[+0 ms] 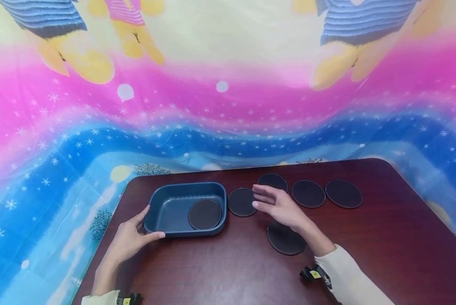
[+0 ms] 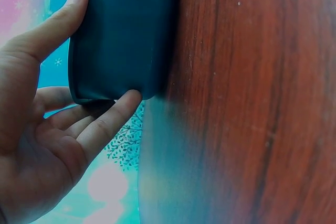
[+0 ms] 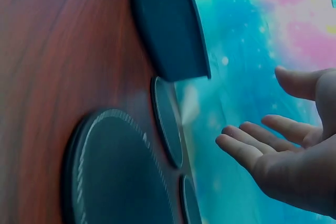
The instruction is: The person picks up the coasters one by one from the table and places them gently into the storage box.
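A dark blue rectangular container (image 1: 170, 214) sits on the left part of the table, with one round black coaster (image 1: 205, 214) lying inside at its right end. My left hand (image 1: 130, 239) holds the container's left end, the thumb at the near rim. The left wrist view has its fingertips against the container wall (image 2: 121, 35). Over the coasters to the right hovers my right hand (image 1: 283, 207), empty, with fingers extended. Beneath its wrist is a near coaster (image 1: 285, 241), partly covered. Another coaster (image 1: 241, 202) lies right beside the container.
Farther back on the brown wooden table (image 1: 228, 271) are a partly hidden coaster (image 1: 272, 180) and two more, a middle coaster (image 1: 308, 194) and a right coaster (image 1: 344, 194). Behind the table hangs a colourful printed cloth (image 1: 228, 110).
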`<move>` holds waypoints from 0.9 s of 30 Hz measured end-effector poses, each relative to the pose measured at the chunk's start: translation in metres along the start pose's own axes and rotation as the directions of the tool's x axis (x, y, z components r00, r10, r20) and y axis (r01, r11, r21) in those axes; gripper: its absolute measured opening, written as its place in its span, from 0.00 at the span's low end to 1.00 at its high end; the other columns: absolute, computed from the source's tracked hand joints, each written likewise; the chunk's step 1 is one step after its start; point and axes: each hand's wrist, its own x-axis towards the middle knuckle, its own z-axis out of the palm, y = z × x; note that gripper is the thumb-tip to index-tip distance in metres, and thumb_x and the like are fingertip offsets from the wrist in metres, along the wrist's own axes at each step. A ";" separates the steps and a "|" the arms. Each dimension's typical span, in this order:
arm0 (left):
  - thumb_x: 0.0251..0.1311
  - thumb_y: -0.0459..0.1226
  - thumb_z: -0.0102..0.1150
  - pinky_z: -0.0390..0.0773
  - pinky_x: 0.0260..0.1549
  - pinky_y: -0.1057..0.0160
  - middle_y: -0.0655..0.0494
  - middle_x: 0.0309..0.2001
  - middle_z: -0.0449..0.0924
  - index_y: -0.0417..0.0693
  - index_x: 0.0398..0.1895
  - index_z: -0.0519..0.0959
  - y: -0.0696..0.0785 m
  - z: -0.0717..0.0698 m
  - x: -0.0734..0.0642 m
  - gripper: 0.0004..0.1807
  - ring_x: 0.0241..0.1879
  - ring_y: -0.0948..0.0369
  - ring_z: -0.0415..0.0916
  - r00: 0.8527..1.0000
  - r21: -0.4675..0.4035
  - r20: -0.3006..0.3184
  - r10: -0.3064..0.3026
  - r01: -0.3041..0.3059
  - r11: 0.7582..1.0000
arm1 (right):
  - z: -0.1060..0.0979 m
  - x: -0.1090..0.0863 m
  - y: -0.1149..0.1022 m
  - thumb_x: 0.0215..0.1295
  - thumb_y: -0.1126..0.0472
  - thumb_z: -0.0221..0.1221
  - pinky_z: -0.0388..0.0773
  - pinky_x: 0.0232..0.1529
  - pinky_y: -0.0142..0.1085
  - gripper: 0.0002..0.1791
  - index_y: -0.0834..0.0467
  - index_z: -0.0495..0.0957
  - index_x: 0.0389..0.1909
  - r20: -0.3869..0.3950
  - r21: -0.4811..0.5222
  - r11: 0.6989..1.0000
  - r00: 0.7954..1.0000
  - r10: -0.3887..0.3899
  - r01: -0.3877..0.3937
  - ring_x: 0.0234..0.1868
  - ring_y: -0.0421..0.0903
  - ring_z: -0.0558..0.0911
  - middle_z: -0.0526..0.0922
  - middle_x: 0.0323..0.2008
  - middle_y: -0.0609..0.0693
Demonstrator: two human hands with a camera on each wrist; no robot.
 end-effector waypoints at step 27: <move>0.56 0.60 0.79 0.90 0.50 0.47 0.26 0.72 0.72 0.41 0.86 0.57 0.000 0.001 0.000 0.62 0.65 0.36 0.82 1.000 -0.010 -0.006 -0.012 0.012 1.000 | -0.055 -0.060 0.035 0.77 0.49 0.66 0.64 0.76 0.63 0.45 0.59 0.57 0.85 0.031 -0.242 0.970 0.999 0.024 -0.016 0.82 0.68 0.63 0.62 0.83 0.65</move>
